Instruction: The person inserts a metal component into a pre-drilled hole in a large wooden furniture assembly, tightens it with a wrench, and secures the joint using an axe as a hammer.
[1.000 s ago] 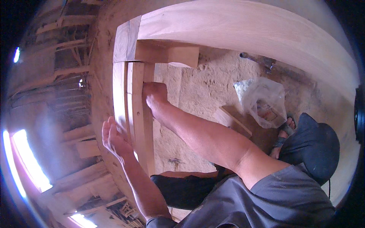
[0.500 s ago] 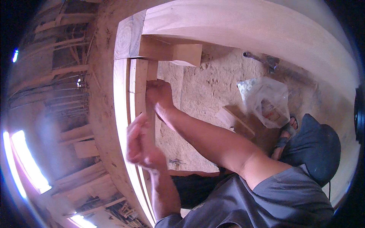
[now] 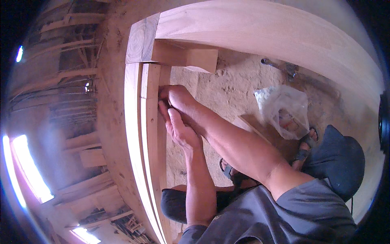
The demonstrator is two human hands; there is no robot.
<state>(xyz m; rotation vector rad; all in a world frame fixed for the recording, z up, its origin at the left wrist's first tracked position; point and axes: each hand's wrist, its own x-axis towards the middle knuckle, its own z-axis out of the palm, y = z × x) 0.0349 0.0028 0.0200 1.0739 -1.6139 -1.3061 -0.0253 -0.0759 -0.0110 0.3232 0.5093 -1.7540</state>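
The pale, straight wooden rail with a small dark hole in its top runs down the left-centre of the frame, from near the upper-left corner joint toward the lower edge, beside a brightly lit, narrow wooden strip. The right hand is curled against the rail's inner side, with its fingers mostly hidden; whether it grips anything, I cannot tell. Half a second ago the left hand was raised over the rail; now it has come down inside, just below the right hand, thumb up and fingertips hidden, so its grip is unclear too. Both hands thus meet at one spot on the inner side, while the right has stayed about where it was.

Above the rail sits a square, end-grain wooden block, joined to a broad, pale wooden board sweeping across the top. Right of centre, on the brown earthen floor, lie a crumpled, translucent plastic bag and, beside it, a pale wooden offcut.
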